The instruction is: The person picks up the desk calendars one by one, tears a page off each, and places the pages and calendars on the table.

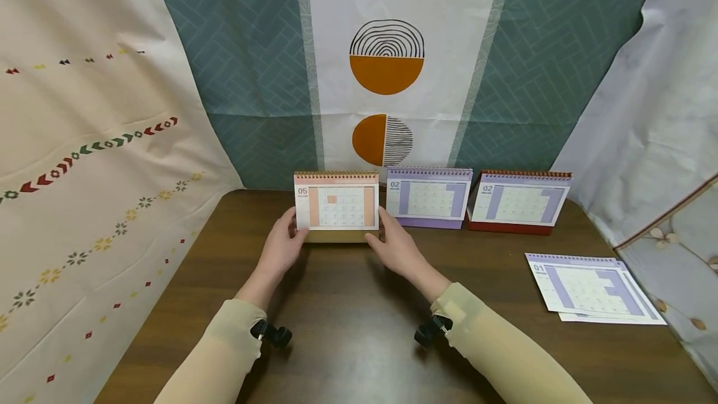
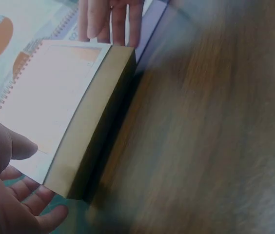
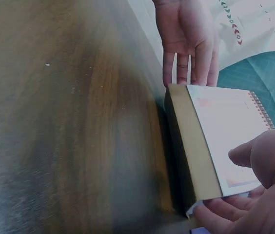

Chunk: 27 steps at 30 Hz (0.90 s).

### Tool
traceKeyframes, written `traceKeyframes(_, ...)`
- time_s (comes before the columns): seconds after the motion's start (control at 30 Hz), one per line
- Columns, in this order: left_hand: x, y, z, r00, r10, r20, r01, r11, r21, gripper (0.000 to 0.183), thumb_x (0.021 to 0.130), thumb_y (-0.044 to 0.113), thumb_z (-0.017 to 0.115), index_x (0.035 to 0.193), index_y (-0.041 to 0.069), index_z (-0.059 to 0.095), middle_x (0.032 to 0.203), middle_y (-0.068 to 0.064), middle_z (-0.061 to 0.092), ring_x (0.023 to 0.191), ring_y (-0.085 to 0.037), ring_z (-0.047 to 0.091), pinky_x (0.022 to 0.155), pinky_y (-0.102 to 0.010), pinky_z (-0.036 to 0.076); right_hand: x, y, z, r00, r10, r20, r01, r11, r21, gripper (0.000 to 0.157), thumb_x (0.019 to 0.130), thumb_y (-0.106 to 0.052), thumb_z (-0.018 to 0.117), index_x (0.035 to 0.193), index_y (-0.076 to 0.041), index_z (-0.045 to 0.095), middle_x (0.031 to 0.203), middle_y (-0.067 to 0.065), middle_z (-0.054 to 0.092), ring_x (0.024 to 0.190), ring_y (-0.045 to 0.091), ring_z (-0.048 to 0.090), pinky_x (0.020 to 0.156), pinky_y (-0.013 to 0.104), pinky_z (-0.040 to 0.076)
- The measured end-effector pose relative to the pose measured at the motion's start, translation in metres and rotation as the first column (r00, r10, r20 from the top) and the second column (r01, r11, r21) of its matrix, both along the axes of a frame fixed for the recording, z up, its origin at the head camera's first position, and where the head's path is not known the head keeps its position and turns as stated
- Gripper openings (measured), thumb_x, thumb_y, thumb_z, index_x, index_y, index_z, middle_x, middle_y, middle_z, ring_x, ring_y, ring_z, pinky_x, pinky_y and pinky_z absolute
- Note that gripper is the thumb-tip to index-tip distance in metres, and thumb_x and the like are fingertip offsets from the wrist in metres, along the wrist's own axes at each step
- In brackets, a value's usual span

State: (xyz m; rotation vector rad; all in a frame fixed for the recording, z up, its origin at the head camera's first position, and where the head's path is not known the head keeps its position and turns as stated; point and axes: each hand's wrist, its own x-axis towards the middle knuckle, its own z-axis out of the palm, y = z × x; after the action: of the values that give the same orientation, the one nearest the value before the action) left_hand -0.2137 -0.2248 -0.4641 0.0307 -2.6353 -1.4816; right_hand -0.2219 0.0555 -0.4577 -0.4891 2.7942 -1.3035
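A spiral-bound desk calendar (image 1: 336,207), its page marked 05 in orange, stands upright on a tan base near the back of the brown table. At its left edge my left hand (image 1: 282,243) holds it, thumb in front and fingers around the side. My right hand (image 1: 397,247) holds the opposite edge in the same way. The left wrist view shows the left thumb (image 2: 23,146) over the page of the calendar (image 2: 54,92). In the right wrist view, the right thumb (image 3: 245,153) overlaps the page, with fingers below the edge.
Right beside it stands a purple desk calendar (image 1: 429,195) showing 02, then a red-based one (image 1: 518,201), also showing 02. Loose calendar pages (image 1: 589,285) marked 01 lie at the table's right. Patterned cloths (image 1: 252,67) hang behind and at both sides.
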Motion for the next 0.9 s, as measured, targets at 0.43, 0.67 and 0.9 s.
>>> traceKeyframes(0.43, 0.025, 0.006, 0.003, 0.999, -0.035, 0.01, 0.032, 0.97, 0.242, 0.061, 0.112, 0.006, 0.064, 0.168, 0.016, 0.041, 0.132, -0.017, 0.062, 0.108, -0.027, 0.06, 0.094, -0.043, 0.059, 0.019, 0.01, -0.006, 1.0, 0.016, 0.023, -0.013, 0.993, -0.115, 0.084, 0.112, -0.02, 0.068, 0.176, -0.003, 0.017, 0.165, 0.028, 0.046, 0.14, 0.042, 0.059, 0.112, 0.058, 0.05)
traceKeyframes(0.67, 0.033, 0.01, 0.009, 0.998, -0.062, -0.018, 0.065, 0.959, 0.276, 0.063, 0.112, 0.006, 0.063, 0.169, 0.018, 0.04, 0.141, -0.018, 0.067, 0.113, -0.029, 0.065, 0.094, -0.034, 0.059, 0.026, 0.019, -0.002, 0.999, -0.015, 0.043, 0.021, 0.989, -0.143, 0.083, 0.111, -0.021, 0.07, 0.176, -0.007, 0.02, 0.157, 0.024, 0.054, 0.131, 0.035, 0.062, 0.105, 0.054, 0.054)
traceKeyframes(0.9, 0.041, 0.018, 0.018, 0.997, -0.08, -0.009, 0.079, 0.96, 0.267, 0.067, 0.112, 0.008, 0.065, 0.172, 0.019, 0.037, 0.143, -0.018, 0.069, 0.111, -0.031, 0.07, 0.094, -0.035, 0.058, 0.036, 0.034, 0.009, 0.999, -0.031, 0.043, 0.038, 0.986, -0.164, 0.082, 0.111, -0.021, 0.071, 0.176, -0.01, 0.024, 0.152, 0.023, 0.055, 0.129, 0.035, 0.062, 0.109, 0.054, 0.054)
